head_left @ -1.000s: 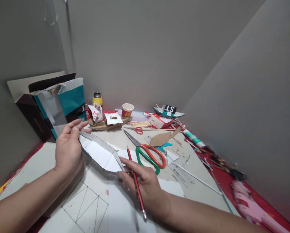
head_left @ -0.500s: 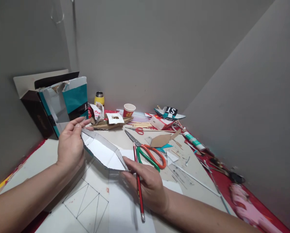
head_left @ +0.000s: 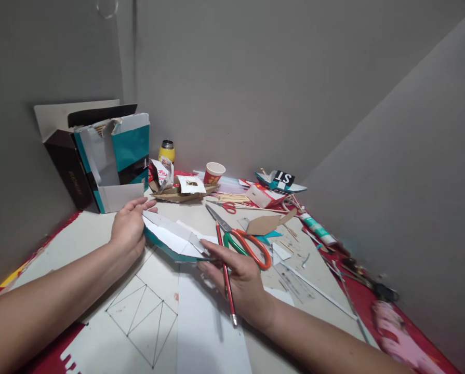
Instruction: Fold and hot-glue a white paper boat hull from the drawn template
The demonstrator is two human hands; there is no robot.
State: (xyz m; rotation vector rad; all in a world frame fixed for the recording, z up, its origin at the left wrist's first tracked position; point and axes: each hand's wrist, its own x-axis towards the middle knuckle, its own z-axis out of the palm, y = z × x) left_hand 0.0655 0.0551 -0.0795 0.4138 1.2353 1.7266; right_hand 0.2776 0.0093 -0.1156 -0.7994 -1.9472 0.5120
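Note:
A small folded cardboard boat, white inside and teal outside with pointed ends, is held between both hands above the table. My left hand pinches its far left tip. At the near right tip, the thumb and fingers of my right hand close on the card. Across that same hand lies a red and black pencil, its silver end towards me. Just beyond the right hand, large scissors with one green and one orange handle rest on the table.
Teal and dark boxes stand at the left wall. Behind are a yellow bottle, a paper cup and a brown cardboard boat. Card scraps, including a brown piece, lie to the right. A paper sheet lies in front.
Both hands have tilted the cardboard boat, so more of its teal outer side shows now. The camera view has shifted slightly, and the pencil stays in my right hand.

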